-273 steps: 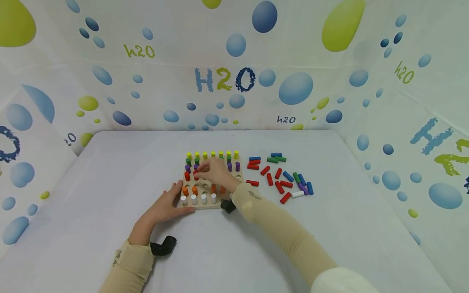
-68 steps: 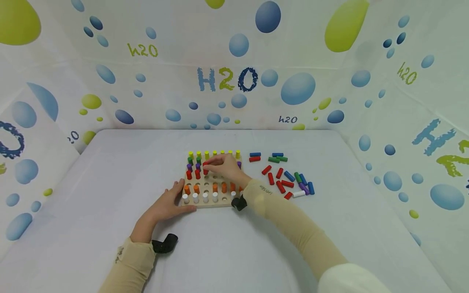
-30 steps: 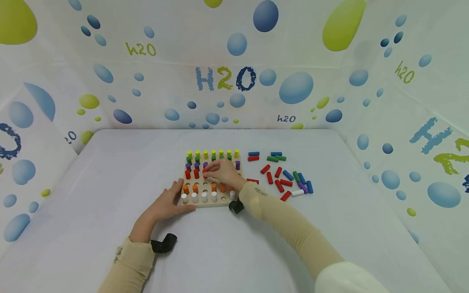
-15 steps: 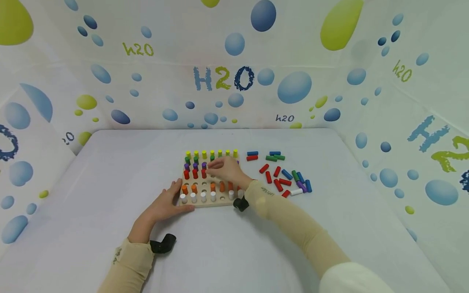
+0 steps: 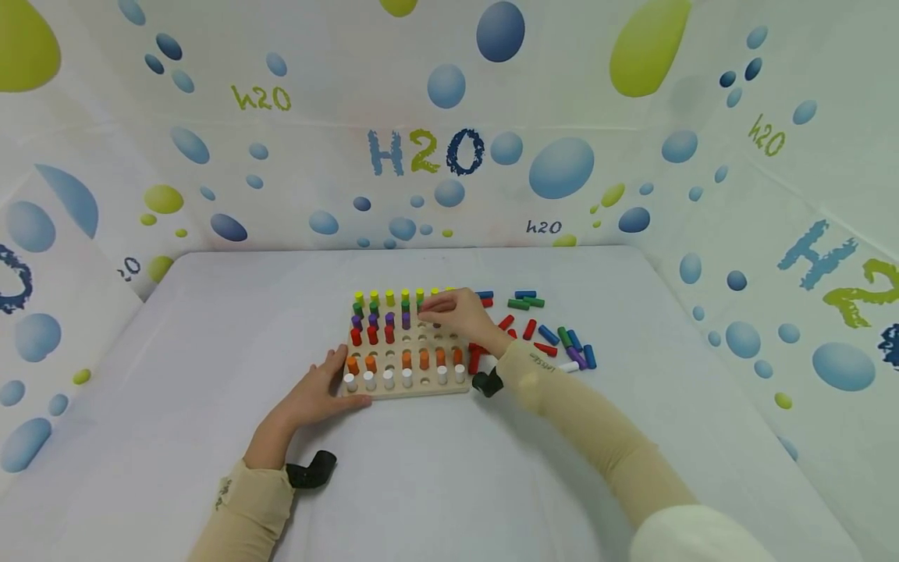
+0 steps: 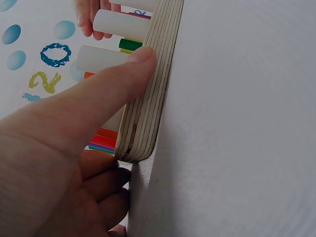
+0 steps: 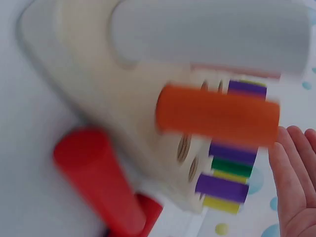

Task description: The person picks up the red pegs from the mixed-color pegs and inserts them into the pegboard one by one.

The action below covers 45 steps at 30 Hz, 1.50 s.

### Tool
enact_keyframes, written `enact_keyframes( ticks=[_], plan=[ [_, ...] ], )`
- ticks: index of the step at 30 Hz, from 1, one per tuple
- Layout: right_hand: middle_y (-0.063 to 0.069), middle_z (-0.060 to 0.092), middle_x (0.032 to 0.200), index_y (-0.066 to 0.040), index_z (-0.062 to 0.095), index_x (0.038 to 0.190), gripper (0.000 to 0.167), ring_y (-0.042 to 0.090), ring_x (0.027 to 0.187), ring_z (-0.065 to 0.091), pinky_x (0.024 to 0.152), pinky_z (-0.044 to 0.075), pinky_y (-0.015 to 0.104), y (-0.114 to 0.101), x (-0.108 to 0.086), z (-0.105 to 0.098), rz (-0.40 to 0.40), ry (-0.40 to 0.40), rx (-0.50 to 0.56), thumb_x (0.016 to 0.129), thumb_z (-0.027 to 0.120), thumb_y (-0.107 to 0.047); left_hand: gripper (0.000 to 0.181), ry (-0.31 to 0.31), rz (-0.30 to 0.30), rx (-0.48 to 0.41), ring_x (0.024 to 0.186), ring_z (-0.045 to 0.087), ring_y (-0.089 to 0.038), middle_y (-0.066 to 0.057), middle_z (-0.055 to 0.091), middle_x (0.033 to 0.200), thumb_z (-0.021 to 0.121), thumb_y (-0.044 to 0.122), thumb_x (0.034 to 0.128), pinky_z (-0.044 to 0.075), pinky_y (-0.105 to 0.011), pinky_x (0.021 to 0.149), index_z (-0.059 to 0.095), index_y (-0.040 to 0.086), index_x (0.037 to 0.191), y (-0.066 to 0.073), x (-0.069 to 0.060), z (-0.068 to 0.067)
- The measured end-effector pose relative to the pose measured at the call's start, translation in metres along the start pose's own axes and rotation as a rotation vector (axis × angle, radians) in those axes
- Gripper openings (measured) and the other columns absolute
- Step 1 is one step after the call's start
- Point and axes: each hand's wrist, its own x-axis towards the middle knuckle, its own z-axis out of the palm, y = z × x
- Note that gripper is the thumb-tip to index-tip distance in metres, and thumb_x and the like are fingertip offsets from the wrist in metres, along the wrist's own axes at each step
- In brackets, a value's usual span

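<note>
A wooden pegboard (image 5: 421, 393) lies on the table with rows of yellow, green, purple, red, orange and white pegs upright in it. My left hand (image 5: 312, 396) holds its front left corner; in the left wrist view the thumb (image 6: 113, 81) lies on the front edge and the fingers bend beside the corner. Three red pegs (image 5: 389, 335) stand at the left end of their row. My right hand (image 5: 460, 312) is above the board's right part, fingers extended and holding nothing. It hides some green and purple pegs. In the right wrist view its straight fingers (image 7: 286, 163) appear beyond an orange peg (image 7: 217, 116).
Loose pegs lie right of the board: several red ones (image 5: 530, 329), blue ones (image 5: 548, 335), green ones (image 5: 518, 304), a purple one (image 5: 576, 358) and a white one (image 5: 568, 367). My right forearm passes over the table near them. A patterned backdrop (image 5: 309, 172) surrounds the table.
My right hand has let go of a red peg, now upright third in its row, and moved right, away from it. My left hand has stayed at the board's corner.
</note>
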Motion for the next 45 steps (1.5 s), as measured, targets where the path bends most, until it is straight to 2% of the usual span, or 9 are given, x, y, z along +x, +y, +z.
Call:
enact_keyframes(
  ticks=[9,20,27,34,40,45],
  plan=[
    [0.005,0.069,0.098,-0.005,0.067,0.106,0.029,0.015,0.093,0.064,0.085,0.050,0.030,0.016,0.001,-0.027,-0.036,0.037,-0.014,0.083,0.069,-0.022,0.109,0.007,0.008,-0.003,0.136,0.005,-0.040,-0.025,0.009,0.149,0.070,0.051,0.0730,0.004,-0.055,0.108,0.009,-0.003,0.145,0.000,-0.001,0.001],
    [0.007,0.068,0.100,-0.004,0.065,0.109,0.032,0.018,0.093,0.063,0.086,0.050,0.032,0.037,0.005,-0.056,0.001,0.087,-0.045,0.083,0.068,-0.023,0.108,0.014,0.004,0.001,0.136,0.005,-0.039,-0.024,0.009,0.149,0.070,0.050,0.0733,0.004,-0.054,0.109,0.010,-0.003,0.145,0.001,-0.002,0.000],
    [0.008,0.068,0.101,-0.004,0.065,0.109,0.032,0.019,0.094,0.063,0.087,0.050,0.033,0.047,0.007,-0.068,0.019,0.106,-0.063,0.084,0.068,-0.022,0.108,0.009,0.000,0.001,0.136,0.004,-0.040,-0.024,0.009,0.149,0.071,0.050,0.0730,0.004,-0.055,0.108,0.010,-0.003,0.145,0.003,-0.002,-0.001],
    [0.011,0.067,0.103,-0.001,0.065,0.109,0.032,0.022,0.095,0.063,0.086,0.050,0.034,0.047,0.010,-0.074,0.033,0.103,-0.107,0.084,0.067,-0.020,0.108,0.007,0.013,-0.008,0.136,0.004,-0.039,-0.024,0.009,0.149,0.071,0.049,0.0732,0.003,-0.055,0.108,0.010,-0.003,0.144,0.002,-0.001,0.001],
    [0.009,0.067,0.103,-0.003,0.064,0.110,0.030,0.020,0.096,0.062,0.087,0.049,0.033,0.048,0.016,-0.074,0.042,0.064,-0.194,0.085,0.067,-0.019,0.108,0.009,0.015,-0.013,0.136,0.004,-0.039,-0.024,0.009,0.149,0.071,0.049,0.0729,0.004,-0.055,0.108,0.010,-0.004,0.144,0.001,-0.001,0.002],
    [0.009,0.065,0.106,-0.003,0.064,0.111,0.029,0.021,0.099,0.059,0.088,0.048,0.034,0.051,0.025,-0.073,0.004,0.000,-0.371,0.085,0.066,-0.017,0.108,0.010,0.009,-0.007,0.136,0.004,-0.039,-0.024,0.009,0.149,0.071,0.050,0.0731,0.004,-0.055,0.108,0.010,-0.003,0.144,0.000,-0.001,0.002]
  ],
)
